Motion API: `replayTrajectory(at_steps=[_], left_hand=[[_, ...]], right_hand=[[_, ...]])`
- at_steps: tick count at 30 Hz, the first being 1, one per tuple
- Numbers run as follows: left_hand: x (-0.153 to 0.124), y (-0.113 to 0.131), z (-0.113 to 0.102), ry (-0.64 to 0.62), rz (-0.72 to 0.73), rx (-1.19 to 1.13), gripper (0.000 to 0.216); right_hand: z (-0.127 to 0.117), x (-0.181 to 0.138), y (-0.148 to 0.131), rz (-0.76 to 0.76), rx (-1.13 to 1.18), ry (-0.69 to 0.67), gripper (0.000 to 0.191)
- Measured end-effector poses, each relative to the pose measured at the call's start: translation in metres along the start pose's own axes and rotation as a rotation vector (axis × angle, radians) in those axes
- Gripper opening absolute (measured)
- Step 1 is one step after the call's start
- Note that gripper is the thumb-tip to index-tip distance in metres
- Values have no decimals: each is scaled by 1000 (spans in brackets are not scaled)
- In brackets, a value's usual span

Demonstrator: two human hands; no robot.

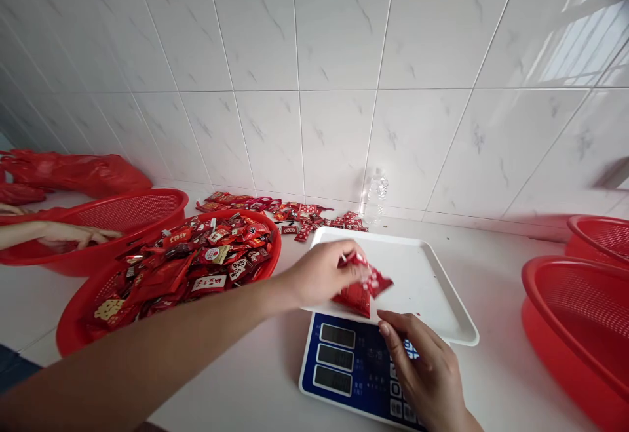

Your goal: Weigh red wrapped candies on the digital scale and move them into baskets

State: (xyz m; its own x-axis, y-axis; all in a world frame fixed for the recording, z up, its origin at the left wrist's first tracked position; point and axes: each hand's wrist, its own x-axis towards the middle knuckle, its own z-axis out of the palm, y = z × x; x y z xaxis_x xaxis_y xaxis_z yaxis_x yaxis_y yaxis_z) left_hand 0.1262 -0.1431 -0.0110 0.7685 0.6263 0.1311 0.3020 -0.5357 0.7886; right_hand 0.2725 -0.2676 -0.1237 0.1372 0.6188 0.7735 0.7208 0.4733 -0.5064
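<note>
Left hand [327,271] gripped red packets [381,285] over the near edge of the white tray [407,271]; right hand [430,360] lay over the scale [366,383], and whether its fingertips pinched anything could not be told. A loose grip could have let a packet slip off that rim, and a stray press on the tray could have upset the reading. Pale worktop [255,363] met a wall of marbled tiles [334,137], with a clear bottle [377,196] near it and a heaped red basket [69,327] to the left.
</note>
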Motion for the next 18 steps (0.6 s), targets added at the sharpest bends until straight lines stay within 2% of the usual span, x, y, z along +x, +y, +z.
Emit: replayTrajectory(at_steps=[2, 5, 7, 9, 13, 18], left_hand=[[26, -11, -8, 83, -142, -110, 12], [67, -31, -14, 190, -375, -395, 13], [88, -42, -16, 245, -400, -446, 12], [101, -51, -20, 263, -387, -420, 21], [102, -65, -44, 225, -400, -246, 44], [68, -72, -114, 140, -472, 124, 37]], right_hand=[[0, -1, 0, -20, 25, -33, 15], [4, -5, -1, -45, 69, -69, 17], [7, -7, -1, -52, 90, -72, 17], [9, -8, 0, -50, 98, -67, 16], [10, -8, 3, -76, 83, -88, 15], [11, -13, 0, -50, 68, -67, 14]])
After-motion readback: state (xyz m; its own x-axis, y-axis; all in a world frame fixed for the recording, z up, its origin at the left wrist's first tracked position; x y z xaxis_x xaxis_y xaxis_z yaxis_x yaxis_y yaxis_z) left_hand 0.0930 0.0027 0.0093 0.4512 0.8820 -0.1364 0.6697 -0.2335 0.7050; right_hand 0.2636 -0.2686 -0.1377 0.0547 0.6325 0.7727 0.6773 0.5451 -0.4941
